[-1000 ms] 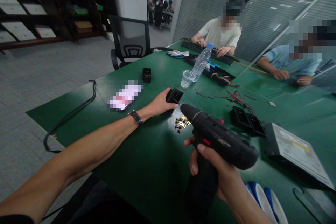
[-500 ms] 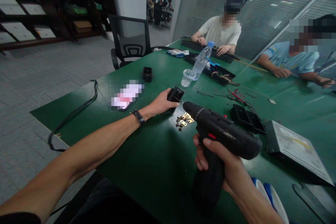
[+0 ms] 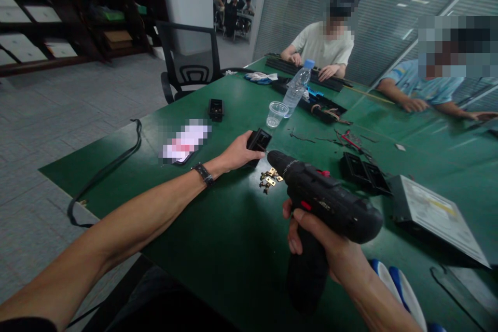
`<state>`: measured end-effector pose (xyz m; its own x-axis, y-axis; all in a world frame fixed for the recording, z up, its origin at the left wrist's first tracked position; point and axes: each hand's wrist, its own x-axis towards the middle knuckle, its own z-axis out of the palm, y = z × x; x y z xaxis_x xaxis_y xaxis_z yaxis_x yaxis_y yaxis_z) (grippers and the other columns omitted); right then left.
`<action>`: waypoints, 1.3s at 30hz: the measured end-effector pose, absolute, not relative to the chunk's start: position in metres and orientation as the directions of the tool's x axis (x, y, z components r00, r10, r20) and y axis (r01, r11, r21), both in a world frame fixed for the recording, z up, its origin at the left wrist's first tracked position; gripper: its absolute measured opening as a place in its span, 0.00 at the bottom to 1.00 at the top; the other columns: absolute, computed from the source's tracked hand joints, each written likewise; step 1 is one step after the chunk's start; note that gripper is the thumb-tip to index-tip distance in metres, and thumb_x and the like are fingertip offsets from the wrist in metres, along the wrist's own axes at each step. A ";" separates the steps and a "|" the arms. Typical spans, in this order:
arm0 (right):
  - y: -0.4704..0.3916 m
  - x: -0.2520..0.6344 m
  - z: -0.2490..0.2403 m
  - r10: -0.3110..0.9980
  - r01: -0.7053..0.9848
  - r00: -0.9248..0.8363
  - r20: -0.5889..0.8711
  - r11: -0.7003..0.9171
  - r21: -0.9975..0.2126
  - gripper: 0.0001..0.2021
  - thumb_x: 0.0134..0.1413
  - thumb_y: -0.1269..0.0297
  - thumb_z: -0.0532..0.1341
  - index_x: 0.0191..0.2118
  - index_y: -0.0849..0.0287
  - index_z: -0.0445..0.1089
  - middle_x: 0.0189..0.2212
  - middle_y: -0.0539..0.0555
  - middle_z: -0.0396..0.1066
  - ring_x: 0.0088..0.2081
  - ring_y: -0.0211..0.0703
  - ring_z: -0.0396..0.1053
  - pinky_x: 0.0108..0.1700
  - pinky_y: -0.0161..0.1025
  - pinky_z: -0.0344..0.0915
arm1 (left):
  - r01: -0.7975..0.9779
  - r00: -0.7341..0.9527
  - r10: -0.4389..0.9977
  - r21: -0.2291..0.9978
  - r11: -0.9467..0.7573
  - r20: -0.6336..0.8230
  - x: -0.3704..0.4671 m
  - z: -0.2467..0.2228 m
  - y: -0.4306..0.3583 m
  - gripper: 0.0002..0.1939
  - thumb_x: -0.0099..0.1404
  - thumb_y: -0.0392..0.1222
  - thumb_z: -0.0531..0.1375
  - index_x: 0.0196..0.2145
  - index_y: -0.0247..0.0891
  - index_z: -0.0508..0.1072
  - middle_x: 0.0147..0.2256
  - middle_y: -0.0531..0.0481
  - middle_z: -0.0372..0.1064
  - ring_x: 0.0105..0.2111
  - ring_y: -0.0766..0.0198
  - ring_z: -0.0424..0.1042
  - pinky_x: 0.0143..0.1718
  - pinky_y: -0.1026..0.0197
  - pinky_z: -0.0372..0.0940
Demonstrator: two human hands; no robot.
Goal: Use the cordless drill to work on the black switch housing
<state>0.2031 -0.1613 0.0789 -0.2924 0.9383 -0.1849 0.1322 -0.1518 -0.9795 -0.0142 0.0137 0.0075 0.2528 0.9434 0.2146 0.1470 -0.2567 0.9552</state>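
Note:
My left hand (image 3: 241,151) grips a small black plastic box (image 3: 260,141) on the green table, its open side tilted toward the right. In my right hand (image 3: 317,231) is a black cordless drill (image 3: 330,197), held by its handle with the nose pointing at the box. The bit's tip lies at the box; whether it touches a screw inside cannot be made out. Small brass plates and dark screws (image 3: 270,179) lie in a loose pile just below the box. A similar black box (image 3: 216,109) with brass bits inside stands farther back on the left.
A phone (image 3: 184,142) and a black strap (image 3: 112,166) lie left. Behind the box stand a plastic cup (image 3: 277,114) and a water bottle (image 3: 298,88). Black trays (image 3: 365,173) and a metal-topped case (image 3: 439,218) sit right. Two people work across the table (image 3: 187,238).
The view has shifted slightly. The drill's rear has dropped a little, while its nose stays at the box. My left hand keeps its grip on the box.

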 end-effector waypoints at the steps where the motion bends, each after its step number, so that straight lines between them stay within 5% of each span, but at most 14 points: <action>1: -0.161 0.203 0.079 0.937 0.105 -0.292 -0.190 -0.166 -0.981 0.14 0.63 0.52 0.60 0.38 0.60 0.71 0.16 0.50 0.69 0.20 0.44 0.67 0.29 0.42 0.64 | 0.148 0.256 0.943 0.955 -0.256 0.213 -0.014 0.008 0.014 0.22 0.53 0.41 0.68 0.45 0.34 0.70 0.40 0.48 0.72 0.39 0.60 0.69 0.43 0.58 0.64; 7: -0.159 0.205 0.079 0.912 -0.071 -0.324 -0.252 -0.289 -0.955 0.11 0.61 0.55 0.61 0.37 0.59 0.70 0.16 0.50 0.69 0.19 0.42 0.64 0.27 0.40 0.61 | 0.160 0.253 0.944 0.953 -0.258 0.212 -0.014 0.008 0.014 0.23 0.53 0.41 0.68 0.46 0.33 0.69 0.40 0.48 0.72 0.39 0.60 0.69 0.42 0.58 0.64; 16: -0.159 0.206 0.084 0.922 0.184 -0.328 -0.204 -0.150 -0.971 0.11 0.65 0.55 0.58 0.40 0.59 0.69 0.18 0.50 0.71 0.23 0.45 0.67 0.32 0.43 0.63 | 0.164 0.254 0.948 0.958 -0.236 0.190 -0.013 0.009 0.016 0.23 0.52 0.40 0.69 0.45 0.33 0.69 0.39 0.49 0.72 0.38 0.61 0.69 0.41 0.59 0.64; 39: -0.154 0.212 0.074 0.914 -0.049 -0.357 -0.194 -0.226 -0.973 0.11 0.64 0.57 0.59 0.37 0.59 0.69 0.16 0.50 0.69 0.20 0.41 0.65 0.27 0.39 0.62 | 0.115 0.268 0.949 0.972 -0.203 0.167 -0.014 0.015 0.013 0.23 0.52 0.39 0.69 0.45 0.32 0.70 0.40 0.46 0.73 0.39 0.60 0.70 0.46 0.55 0.65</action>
